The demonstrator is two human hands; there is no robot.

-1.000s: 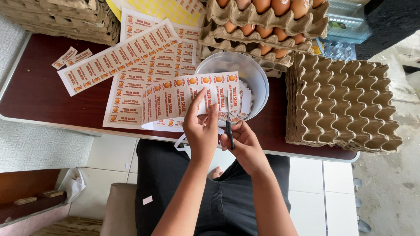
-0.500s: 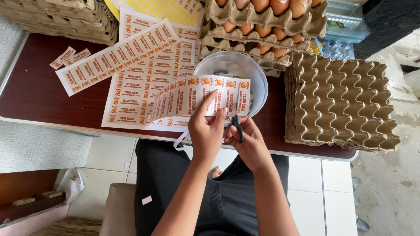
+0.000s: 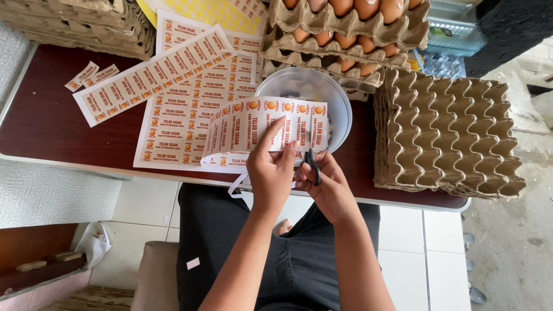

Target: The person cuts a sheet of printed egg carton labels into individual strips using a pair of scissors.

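My left hand (image 3: 272, 168) pinches a long strip of printed labels (image 3: 262, 125), white with orange marks, and holds it up over a clear plastic bowl (image 3: 337, 103). My right hand (image 3: 329, 185) grips black-handled scissors (image 3: 312, 167) at the strip's right end, just beside my left fingers. The blades are mostly hidden behind the strip and my fingers.
Full label sheets (image 3: 178, 135) and a cut strip (image 3: 151, 74) lie on the dark red table (image 3: 46, 124). Two small cut labels (image 3: 91, 75) sit at left. Empty cardboard egg trays (image 3: 446, 135) are stacked at right, more trays (image 3: 80, 23) at back left, and trays with brown eggs (image 3: 345, 26) stand behind the bowl.
The strip in my left hand has shifted rightward over the bowl. Both hands moved slightly right, with the scissors staying at the strip's right end.
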